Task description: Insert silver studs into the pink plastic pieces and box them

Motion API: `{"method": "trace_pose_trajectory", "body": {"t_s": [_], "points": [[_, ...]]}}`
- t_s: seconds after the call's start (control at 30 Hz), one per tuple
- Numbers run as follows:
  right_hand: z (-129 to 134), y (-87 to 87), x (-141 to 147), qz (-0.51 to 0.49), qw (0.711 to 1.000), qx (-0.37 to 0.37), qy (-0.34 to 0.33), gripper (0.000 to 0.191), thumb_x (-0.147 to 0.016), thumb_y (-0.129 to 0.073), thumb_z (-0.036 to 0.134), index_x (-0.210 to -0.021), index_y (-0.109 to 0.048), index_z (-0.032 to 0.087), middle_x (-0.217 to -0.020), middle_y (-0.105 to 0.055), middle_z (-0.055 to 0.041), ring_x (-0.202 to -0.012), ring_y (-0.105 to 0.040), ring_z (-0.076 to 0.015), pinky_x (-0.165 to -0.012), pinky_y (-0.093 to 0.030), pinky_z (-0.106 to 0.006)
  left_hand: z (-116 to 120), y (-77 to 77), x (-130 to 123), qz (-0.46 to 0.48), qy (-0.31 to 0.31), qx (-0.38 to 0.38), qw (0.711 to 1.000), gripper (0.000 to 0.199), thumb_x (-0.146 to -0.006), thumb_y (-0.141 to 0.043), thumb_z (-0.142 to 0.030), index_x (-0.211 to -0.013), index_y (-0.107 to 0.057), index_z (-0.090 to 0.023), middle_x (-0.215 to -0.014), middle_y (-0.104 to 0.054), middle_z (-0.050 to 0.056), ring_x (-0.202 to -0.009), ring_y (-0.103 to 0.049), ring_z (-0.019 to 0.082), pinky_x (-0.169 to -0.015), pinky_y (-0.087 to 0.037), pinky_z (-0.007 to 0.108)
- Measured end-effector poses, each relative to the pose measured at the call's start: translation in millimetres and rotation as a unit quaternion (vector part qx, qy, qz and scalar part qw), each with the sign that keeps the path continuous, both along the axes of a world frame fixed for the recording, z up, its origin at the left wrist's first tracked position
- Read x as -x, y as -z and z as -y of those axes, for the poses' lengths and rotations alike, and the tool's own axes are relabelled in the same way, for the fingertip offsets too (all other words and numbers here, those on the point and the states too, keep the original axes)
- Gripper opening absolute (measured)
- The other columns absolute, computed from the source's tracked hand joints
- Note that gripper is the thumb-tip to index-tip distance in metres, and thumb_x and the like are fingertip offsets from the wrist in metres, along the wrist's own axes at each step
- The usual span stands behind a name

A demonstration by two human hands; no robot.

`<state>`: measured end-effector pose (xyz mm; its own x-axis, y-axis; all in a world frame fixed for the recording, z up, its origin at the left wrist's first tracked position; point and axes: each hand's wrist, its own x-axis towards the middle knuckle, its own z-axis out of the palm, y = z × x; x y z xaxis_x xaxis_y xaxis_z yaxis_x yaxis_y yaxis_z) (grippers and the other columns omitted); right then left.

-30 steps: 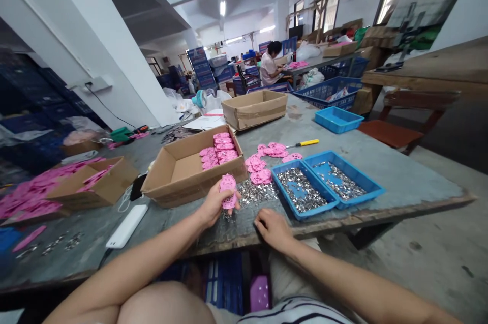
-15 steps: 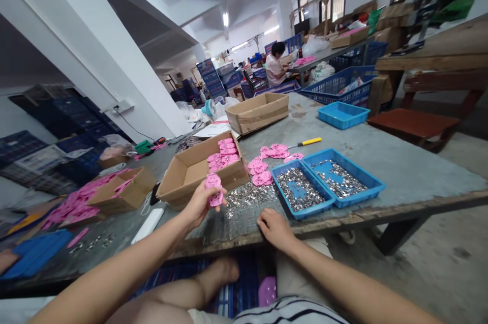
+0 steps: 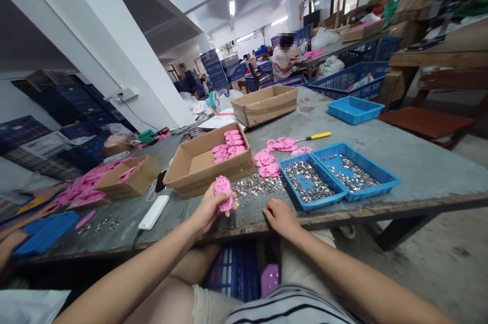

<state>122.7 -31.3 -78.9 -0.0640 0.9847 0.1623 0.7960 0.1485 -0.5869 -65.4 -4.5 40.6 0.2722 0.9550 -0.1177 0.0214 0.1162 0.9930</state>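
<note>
My left hand [image 3: 208, 209] is closed around a flat pink plastic piece [image 3: 223, 194] with a scalloped outline and small cut-outs, held above the table's front edge. My right hand [image 3: 281, 218] rests at that edge with its fingers curled in; whatever may be inside them is hidden. Between and beyond the hands lies a scatter of small shiny metal parts [image 3: 259, 186]. Behind the scatter sits a small pile of pink pieces [image 3: 268, 164]. Farther left stands a cardboard box [image 3: 190, 179] with stacked pink pieces [image 3: 231, 147] in its right end.
Two blue trays of metal parts, one nearer [image 3: 321, 205] and one farther right [image 3: 381, 193], stand right of the scatter. Behind them lie a yellow-handled tool [image 3: 321, 136] and another blue tray [image 3: 355, 119]. A white power bank-like block [image 3: 154, 212] lies left. Another person's hand [image 3: 13, 242] shows far left.
The view has shifted slightly, moving the table's contents within the picture. My left hand has tilted the pink piece and lowered it a little. My right hand stays curled at the edge.
</note>
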Motion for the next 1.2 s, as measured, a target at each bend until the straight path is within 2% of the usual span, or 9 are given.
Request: {"method": "trace_pose_trajectory", "body": {"t_s": [0.17, 0.4, 0.7, 0.8, 1.0, 1.2], "points": [[-0.9, -3.1, 4.1, 0.019, 1.000, 0.004, 0.010, 0.020, -0.089, -0.046, 0.019, -0.080, -0.063, 0.018, -0.087, -0.065, -0.0088, -0.084, -0.058, -0.0204, -0.071, -0.037, -0.029, 7.2, 1.8, 8.7, 0.012, 0.001, -0.003, 1.000, 0.036, -0.066, -0.070, -0.027, -0.090, -0.045, -0.018, -0.074, -0.066, 0.001, -0.052, -0.064, 0.015, -0.038, -0.044, 0.020], [-0.7, -6.4, 7.7, 0.044, 0.999, 0.012, 0.014, 0.018, -0.089, -0.047, 0.021, -0.083, -0.064, 0.020, -0.090, -0.066, -0.0080, -0.086, -0.059, -0.0196, -0.071, -0.037, -0.029, 8.8, -2.3, 3.1, 0.019, 0.023, -0.026, 0.999, 0.038, -0.066, -0.070, -0.027, -0.093, -0.045, -0.018, -0.077, -0.066, 0.001, -0.053, -0.064, 0.014, -0.039, -0.045, 0.020], [-0.7, -9.7, 10.0, 0.049, 0.998, 0.021, 0.020, 0.019, -0.090, -0.046, 0.022, -0.085, -0.064, 0.018, -0.092, -0.067, -0.0093, -0.086, -0.059, -0.0205, -0.069, -0.035, -0.029, 1.3, -31.4, -11.1, 0.038, 0.056, -0.065, 0.996, 0.043, -0.065, -0.072, -0.027, -0.094, -0.042, -0.018, -0.076, -0.067, 0.001, -0.052, -0.064, 0.015, -0.039, -0.045, 0.021], [-0.4, -8.8, 9.9, 0.052, 0.998, 0.015, 0.023, 0.019, -0.090, -0.047, 0.022, -0.084, -0.064, 0.019, -0.090, -0.067, -0.0078, -0.085, -0.059, -0.0191, -0.069, -0.035, -0.028, 4.0, -34.2, -15.3, 0.047, 0.076, -0.070, 0.994, 0.042, -0.066, -0.071, -0.027, -0.095, -0.043, -0.018, -0.078, -0.067, 0.002, -0.053, -0.065, 0.015, -0.039, -0.045, 0.022], [0.8, -7.0, 9.8, 0.060, 0.998, 0.009, 0.027, 0.018, -0.089, -0.047, 0.020, -0.082, -0.062, 0.019, -0.088, -0.066, -0.0073, -0.085, -0.059, -0.0187, -0.070, -0.035, -0.028, 18.1, -18.8, -15.1, 0.084, 0.097, -0.052, 0.990, 0.039, -0.068, -0.070, -0.028, -0.095, -0.044, -0.018, -0.082, -0.068, 0.003, -0.056, -0.067, 0.017, -0.040, -0.045, 0.022], [0.0, -5.1, 9.4, 0.078, 0.997, -0.009, 0.021, 0.019, -0.089, -0.044, 0.019, -0.078, -0.060, 0.019, -0.084, -0.065, -0.0063, -0.081, -0.058, -0.0180, -0.069, -0.037, -0.028, 30.5, 2.8, 3.3, 0.123, 0.073, -0.044, 0.989, 0.041, -0.070, -0.071, -0.032, -0.099, -0.044, -0.019, -0.085, -0.067, 0.004, -0.059, -0.066, 0.016, -0.043, -0.046, 0.021]]}}
